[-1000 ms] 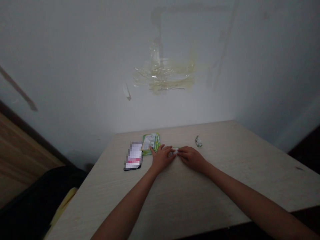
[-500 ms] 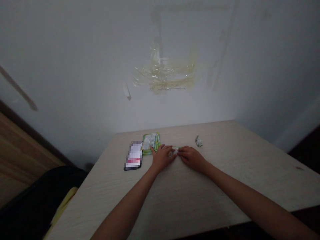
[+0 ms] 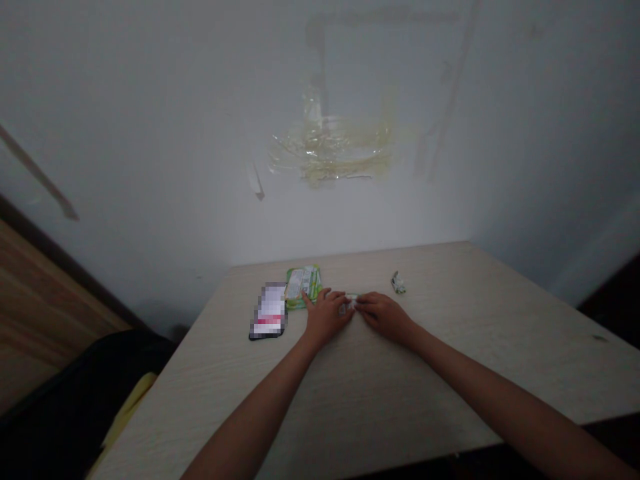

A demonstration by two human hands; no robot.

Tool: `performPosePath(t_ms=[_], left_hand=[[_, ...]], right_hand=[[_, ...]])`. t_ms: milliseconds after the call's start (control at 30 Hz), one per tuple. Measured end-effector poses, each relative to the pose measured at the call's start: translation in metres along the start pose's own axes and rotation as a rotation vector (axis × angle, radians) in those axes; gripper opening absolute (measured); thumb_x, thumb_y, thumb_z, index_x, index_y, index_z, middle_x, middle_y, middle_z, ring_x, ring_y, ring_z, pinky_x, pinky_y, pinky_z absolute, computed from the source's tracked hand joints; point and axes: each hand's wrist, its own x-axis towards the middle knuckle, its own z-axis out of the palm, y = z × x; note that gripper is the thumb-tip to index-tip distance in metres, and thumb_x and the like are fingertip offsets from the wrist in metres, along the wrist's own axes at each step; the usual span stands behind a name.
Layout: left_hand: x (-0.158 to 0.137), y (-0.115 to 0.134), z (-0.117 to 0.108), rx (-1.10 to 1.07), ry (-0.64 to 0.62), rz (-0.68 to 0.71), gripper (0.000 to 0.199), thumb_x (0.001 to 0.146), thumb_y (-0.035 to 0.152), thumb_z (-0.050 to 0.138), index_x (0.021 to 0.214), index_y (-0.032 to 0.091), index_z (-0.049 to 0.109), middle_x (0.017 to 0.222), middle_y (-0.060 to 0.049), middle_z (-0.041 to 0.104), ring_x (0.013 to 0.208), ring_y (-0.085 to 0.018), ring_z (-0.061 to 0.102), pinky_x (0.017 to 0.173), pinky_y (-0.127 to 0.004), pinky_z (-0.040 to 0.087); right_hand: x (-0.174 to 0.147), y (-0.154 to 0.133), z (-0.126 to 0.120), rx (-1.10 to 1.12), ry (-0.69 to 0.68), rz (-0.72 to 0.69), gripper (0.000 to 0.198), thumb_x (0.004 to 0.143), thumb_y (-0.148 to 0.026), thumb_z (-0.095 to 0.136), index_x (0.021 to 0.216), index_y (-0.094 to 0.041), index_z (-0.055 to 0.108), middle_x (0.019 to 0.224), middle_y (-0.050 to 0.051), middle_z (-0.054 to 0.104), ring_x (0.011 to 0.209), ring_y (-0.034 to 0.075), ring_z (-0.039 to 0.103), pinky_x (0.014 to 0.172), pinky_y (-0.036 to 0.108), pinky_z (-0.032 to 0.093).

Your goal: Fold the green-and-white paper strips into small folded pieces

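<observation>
My left hand [image 3: 327,313] rests palm down at the middle of the table, its outer finger spread towards a green-and-white packet [image 3: 297,287]. Thumb and forefinger are closed on a small white-and-green wrapper [image 3: 352,299], mostly covered by the fingers. From the other side, my right hand [image 3: 383,315] pinches the same wrapper, with its fingers bunched together. What is inside the wrapper, if anything, is hidden. Beyond the right hand lies a crumpled piece of wrapper [image 3: 398,283], touched by neither hand.
A phone [image 3: 269,313] with a blurred screen lies left of the green packet, close against it. The pale wooden table [image 3: 450,280] meets a wall [image 3: 175,133] bearing peeling clear tape [image 3: 330,150]. Dark and yellow cloth [image 3: 127,407] hangs beyond the table's left edge.
Both hands keep almost the same place on the wrapper, with only slight finger movement. The whole view has shifted very slightly.
</observation>
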Motion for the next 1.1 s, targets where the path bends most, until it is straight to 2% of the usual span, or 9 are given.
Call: performPosePath(t_ms=[267, 567, 867, 1100], left_hand=[[0.0006, -0.0008, -0.0029, -0.039, 0.022, -0.007, 0.022, 0.088, 0.047, 0.055, 0.102, 0.038, 0.07, 0.12, 0.001, 0.066, 0.123, -0.029, 0.047, 0.102, -0.081, -0.006], [0.0004, -0.0024, -0.0031, -0.034, 0.001, -0.013, 0.027, 0.087, 0.049, 0.057, 0.112, 0.044, 0.066, 0.129, 0.002, 0.062, 0.126, -0.029, 0.044, 0.104, -0.079, -0.006], [-0.0001, -0.0012, -0.0025, -0.011, 0.03, 0.041, 0.024, 0.089, 0.046, 0.055, 0.109, 0.043, 0.068, 0.123, 0.002, 0.066, 0.121, -0.029, 0.05, 0.105, -0.076, -0.014], [0.0002, -0.0012, -0.0039, 0.01, 0.048, 0.06, 0.024, 0.088, 0.047, 0.056, 0.108, 0.043, 0.069, 0.123, 0.002, 0.067, 0.12, -0.029, 0.051, 0.107, -0.075, -0.011]], right_hand=[[-0.0003, 0.0056, 0.0042, 0.024, -0.012, 0.032, 0.031, 0.089, -0.016, 0.054, 0.114, -0.022, 0.071, 0.118, 0.008, 0.069, 0.116, 0.022, 0.061, 0.104, 0.042, 0.047], [-0.0006, 0.0064, 0.0059, 0.066, 0.009, 0.022, 0.031, 0.088, -0.014, 0.055, 0.114, -0.023, 0.07, 0.12, 0.008, 0.069, 0.116, 0.021, 0.061, 0.105, 0.043, 0.047], [-0.0024, 0.0072, 0.005, 0.102, 0.006, 0.056, 0.032, 0.09, -0.016, 0.054, 0.117, -0.024, 0.069, 0.124, 0.008, 0.067, 0.118, 0.021, 0.06, 0.104, 0.042, 0.048], [-0.0018, 0.004, -0.001, 0.103, 0.015, 0.019, 0.025, 0.088, -0.015, 0.057, 0.104, -0.023, 0.074, 0.124, 0.009, 0.066, 0.115, 0.022, 0.061, 0.105, 0.044, 0.045]])
